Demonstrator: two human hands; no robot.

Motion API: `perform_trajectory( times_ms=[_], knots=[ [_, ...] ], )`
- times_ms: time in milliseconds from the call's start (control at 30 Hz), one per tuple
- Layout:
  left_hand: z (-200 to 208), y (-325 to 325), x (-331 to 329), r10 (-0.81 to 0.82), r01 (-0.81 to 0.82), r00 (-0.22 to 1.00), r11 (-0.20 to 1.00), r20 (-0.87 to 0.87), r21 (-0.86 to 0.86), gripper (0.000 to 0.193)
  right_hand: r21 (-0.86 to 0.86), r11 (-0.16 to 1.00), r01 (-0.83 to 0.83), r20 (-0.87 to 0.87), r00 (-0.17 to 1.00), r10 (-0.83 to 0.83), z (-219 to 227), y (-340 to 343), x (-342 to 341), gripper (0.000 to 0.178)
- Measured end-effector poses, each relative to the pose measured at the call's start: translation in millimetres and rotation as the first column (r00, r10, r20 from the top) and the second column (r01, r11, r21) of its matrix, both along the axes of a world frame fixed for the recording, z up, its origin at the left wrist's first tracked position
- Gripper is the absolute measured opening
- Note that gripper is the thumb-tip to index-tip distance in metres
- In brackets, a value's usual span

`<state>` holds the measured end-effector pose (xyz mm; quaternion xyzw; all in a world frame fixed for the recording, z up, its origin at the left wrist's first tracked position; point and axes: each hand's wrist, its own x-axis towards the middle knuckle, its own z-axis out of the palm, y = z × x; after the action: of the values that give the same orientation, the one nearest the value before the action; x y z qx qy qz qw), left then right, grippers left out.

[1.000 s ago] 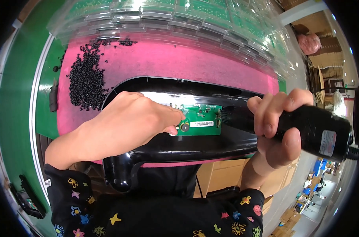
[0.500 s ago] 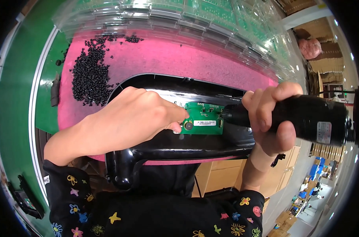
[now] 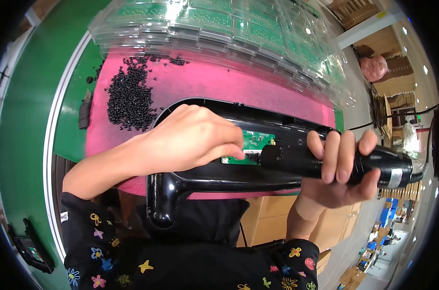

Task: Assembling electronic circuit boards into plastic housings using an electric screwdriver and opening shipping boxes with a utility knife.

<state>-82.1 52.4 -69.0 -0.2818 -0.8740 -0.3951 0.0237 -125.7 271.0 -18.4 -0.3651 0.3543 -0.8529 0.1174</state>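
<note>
A long glossy black plastic housing (image 3: 229, 183) with a rounded leg lies open side up before me. Inside it sits a green circuit board (image 3: 259, 139) with a white label strip. My right hand (image 3: 345, 166) is wrapped round a black electric screwdriver (image 3: 297, 159), held nearly level. The screwdriver's dark tip is over the board, close to my left fingertips; whether it touches a screw is hidden. My left hand (image 3: 200, 137) reaches over the housing, its thumb and fingers pinched together at the board's left part. What they hold, if anything, does not show.
A heap of small black screws (image 3: 129, 99) lies on the pink mat (image 3: 210, 77). Behind stand stacked clear plastic trays (image 3: 219, 29) with green boards. A dark roll (image 3: 85, 112) is on the green table at left. A cable (image 3: 425, 108) runs from the screwdriver.
The screwdriver's tip has moved left and down across the board, toward my left fingers. My left hand now covers more of the board. The whole view has shifted slightly.
</note>
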Motion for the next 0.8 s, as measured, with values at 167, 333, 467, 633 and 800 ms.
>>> perform_trajectory(
  times_ms=[167,333,467,633,800],
  knots=[
    [3,0,-2,-0.127,0.057,0.986,0.868,0.109,0.493,0.008,-0.090,0.996,-0.021,0.035,0.999,0.025,10,-12,13,0.026],
    [0,-4,-3,0.029,-0.021,0.999,0.897,-0.013,0.442,0.010,-0.090,0.995,0.051,-0.031,0.998,-0.054,17,-15,16,0.026],
    [-6,0,-5,-0.004,0.059,0.978,0.965,-0.208,0.257,0.018,-0.149,0.978,0.148,-0.067,0.985,-0.159,25,-11,20,0.027],
    [-6,-1,-2,0.020,0.050,0.945,0.977,-0.328,0.205,0.023,-0.166,0.977,0.134,-0.068,0.987,-0.147,27,-13,23,0.029],
    [-6,-2,-1,0.005,0.062,0.940,0.981,-0.341,0.186,0.023,-0.180,0.978,0.104,-0.083,0.989,-0.120,23,-19,24,0.029]
  ],
)
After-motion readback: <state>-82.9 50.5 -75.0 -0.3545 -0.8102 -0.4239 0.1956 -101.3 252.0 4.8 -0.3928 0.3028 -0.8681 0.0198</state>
